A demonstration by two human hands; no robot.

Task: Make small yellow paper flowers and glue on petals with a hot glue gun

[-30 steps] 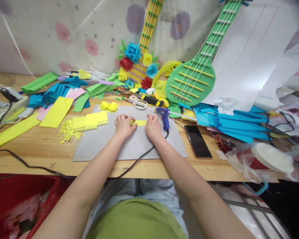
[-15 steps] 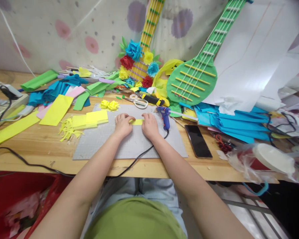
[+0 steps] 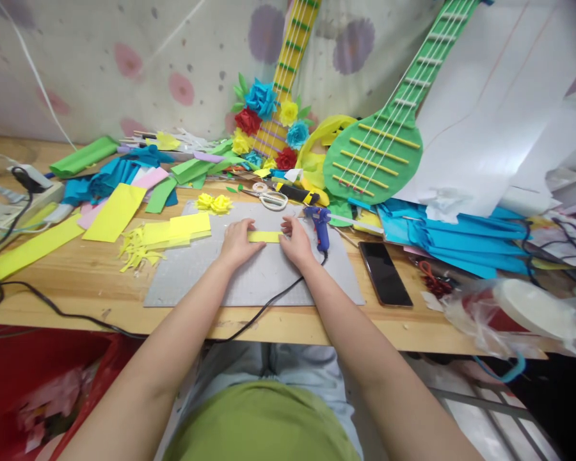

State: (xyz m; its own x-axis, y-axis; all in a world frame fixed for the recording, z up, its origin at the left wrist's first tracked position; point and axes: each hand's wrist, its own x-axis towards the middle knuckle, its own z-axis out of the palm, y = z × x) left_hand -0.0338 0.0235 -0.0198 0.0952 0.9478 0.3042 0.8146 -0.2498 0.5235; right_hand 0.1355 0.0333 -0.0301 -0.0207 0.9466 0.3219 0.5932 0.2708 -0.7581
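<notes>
A narrow yellow crepe paper strip (image 3: 265,237) lies stretched sideways over the grey board (image 3: 254,282). My left hand (image 3: 237,243) pinches its left end, fingers curled at the far side and thumb nearer me. On the right end, my right hand (image 3: 296,242) has a similar grip, with the fingertips partly behind the strip. A blue glue gun (image 3: 320,227) lies just right of my right hand. Beyond my left hand sit small yellow paper flowers (image 3: 214,203), and yellow paper pieces (image 3: 187,229) rest at the board's left side.
White-handled scissors (image 3: 273,201) and a black-and-yellow cutter (image 3: 295,192) lie behind the board. A phone (image 3: 384,274) is to the right. The glue gun's black cord (image 3: 273,298) crosses the board. Green (image 3: 374,157) and yellow (image 3: 288,70) paper-covered instruments lean at the back.
My hands have moved slightly apart, uncovering more of the yellow strip between them. My thumbs have shifted down toward me. The view has shifted a little.
</notes>
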